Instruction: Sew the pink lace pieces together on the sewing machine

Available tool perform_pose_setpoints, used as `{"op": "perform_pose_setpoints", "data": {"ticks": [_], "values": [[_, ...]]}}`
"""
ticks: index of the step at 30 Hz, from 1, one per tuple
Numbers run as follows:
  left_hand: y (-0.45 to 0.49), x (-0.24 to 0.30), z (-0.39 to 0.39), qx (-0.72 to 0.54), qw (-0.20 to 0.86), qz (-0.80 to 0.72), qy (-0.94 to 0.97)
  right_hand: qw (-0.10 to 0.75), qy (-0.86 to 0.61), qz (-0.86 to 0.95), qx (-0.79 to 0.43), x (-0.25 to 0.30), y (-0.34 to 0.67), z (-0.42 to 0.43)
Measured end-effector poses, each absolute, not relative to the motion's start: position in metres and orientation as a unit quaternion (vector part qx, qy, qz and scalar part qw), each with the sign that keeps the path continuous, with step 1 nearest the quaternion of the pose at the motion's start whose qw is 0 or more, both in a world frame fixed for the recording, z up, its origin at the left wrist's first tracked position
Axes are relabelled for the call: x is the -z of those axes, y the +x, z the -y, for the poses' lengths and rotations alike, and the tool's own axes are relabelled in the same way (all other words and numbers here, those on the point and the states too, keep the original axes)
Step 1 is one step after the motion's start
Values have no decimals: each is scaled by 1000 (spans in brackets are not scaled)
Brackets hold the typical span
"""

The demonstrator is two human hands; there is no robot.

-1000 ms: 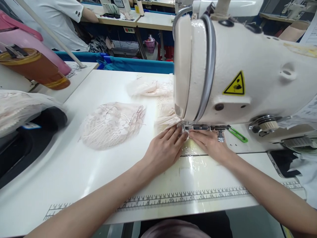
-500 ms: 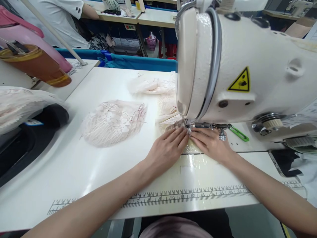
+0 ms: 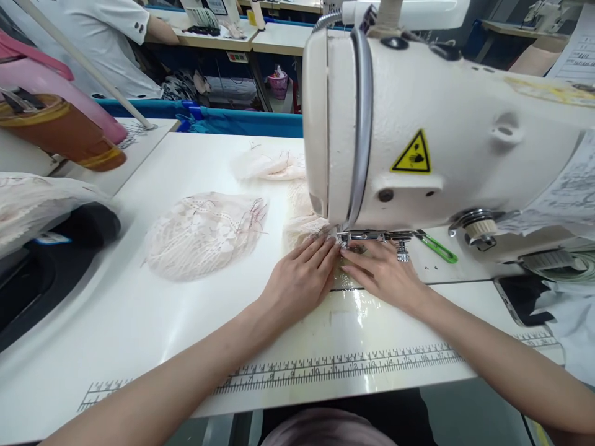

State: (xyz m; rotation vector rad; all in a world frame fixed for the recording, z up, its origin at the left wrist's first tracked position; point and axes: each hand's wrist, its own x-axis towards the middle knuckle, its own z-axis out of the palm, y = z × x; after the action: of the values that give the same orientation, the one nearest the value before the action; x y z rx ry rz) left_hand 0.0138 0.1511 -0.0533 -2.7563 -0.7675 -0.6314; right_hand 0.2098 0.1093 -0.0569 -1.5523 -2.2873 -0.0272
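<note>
My left hand (image 3: 302,269) lies flat with its fingers stretched out over pale lace fabric (image 3: 300,226), just left of the sewing machine's presser foot (image 3: 343,240). On the other side of the foot, my right hand (image 3: 388,272) rests with fingers extended and the thumb apart, partly under the metal attachment. The fabric under the fingertips is mostly hidden. Above both hands looms the white sewing machine head (image 3: 418,124). A separate lace piece (image 3: 204,235) with loose reddish threads lies on the table to the left.
Green thread snips (image 3: 437,246) lie right of the machine foot. A phone (image 3: 523,300) is at the right, and a printed ruler (image 3: 316,370) runs along the front edge. A black holder (image 3: 60,260) carrying lace, a brown cup (image 3: 60,133) and a pink bottle (image 3: 60,80) stand left. A person sits beyond.
The view has shifted, so the machine appears farther left. My right thumb has spread a little from the fingers. Both hands stay beside the presser foot.
</note>
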Motion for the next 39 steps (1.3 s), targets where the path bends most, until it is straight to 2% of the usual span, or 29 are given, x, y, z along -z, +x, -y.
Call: {"op": "perform_pose_setpoints", "data": {"ticks": [17, 23, 27, 33, 39], "values": [[15, 53, -154, 200, 66, 286, -935, 174, -542, 807, 155, 63, 209, -110], [14, 52, -154, 200, 52, 303, -930, 230, -543, 799, 122, 64, 216, -111], [14, 52, -154, 186, 54, 314, -930, 227, -548, 797, 112, 63, 221, -115], [15, 51, -148, 183, 88, 314, -928, 237, -549, 792, 120, 57, 225, -119], [4, 33, -149, 178, 139, 333, -915, 296, -527, 786, 131, 60, 232, -117]]}}
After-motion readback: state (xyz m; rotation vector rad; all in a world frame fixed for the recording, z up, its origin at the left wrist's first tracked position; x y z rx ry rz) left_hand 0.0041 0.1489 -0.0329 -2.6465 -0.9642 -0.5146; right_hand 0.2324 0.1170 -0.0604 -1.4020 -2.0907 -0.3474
